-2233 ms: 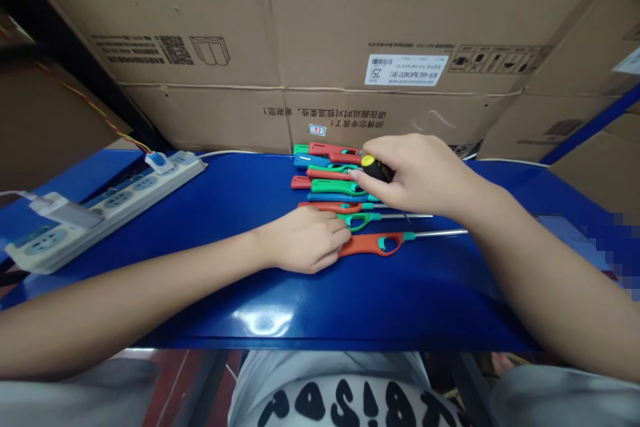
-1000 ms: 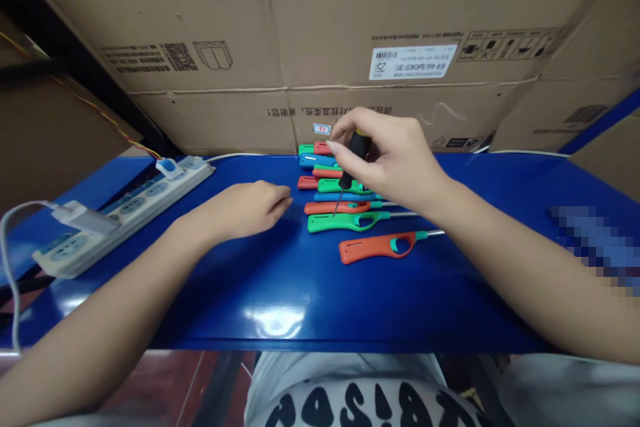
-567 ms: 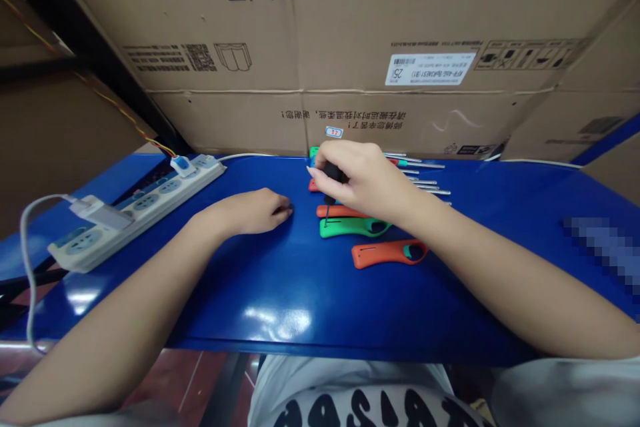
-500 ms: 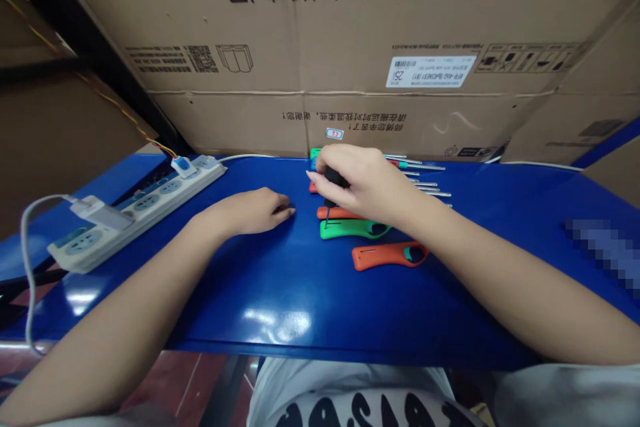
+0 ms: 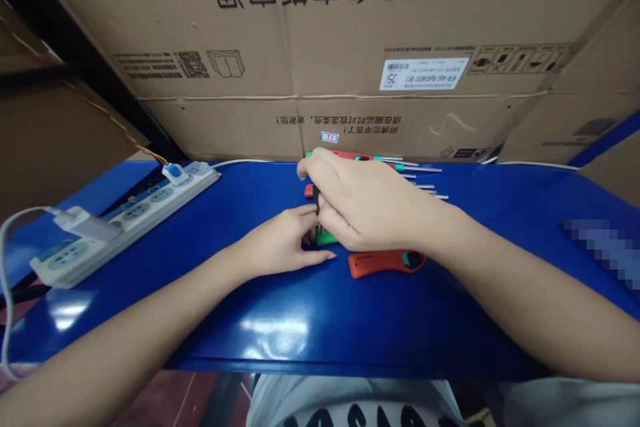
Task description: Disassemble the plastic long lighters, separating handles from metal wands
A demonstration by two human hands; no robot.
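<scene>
The right hand point(image 5: 363, 197) lies over the middle of the row, its grip closed around a dark tool point(image 5: 317, 196), only a sliver of which shows. The tool is just above the left end of a green lighter point(image 5: 327, 237), most of which the right hand covers. The left hand point(image 5: 280, 240) is at that same end, fingers bent in and thumb stretched along the near side; whether its grip is closed on anything I cannot tell.

Nearer and slightly right, an orange lighter point(image 5: 377, 263) lies apart on the blue desk point(image 5: 400, 327). On the far side, a red lighter point(image 5: 345, 155) and several metal rods point(image 5: 420, 169) show past the hand, which hides the others' bodies. Behind them stands a large cardboard box point(image 5: 265, 47), closing off the far edge, with a small numbered tag point(image 5: 329, 137) at its foot. A power strip point(image 5: 150, 203) runs along the left, with a white charger point(image 5: 87, 224) plugged in.
</scene>
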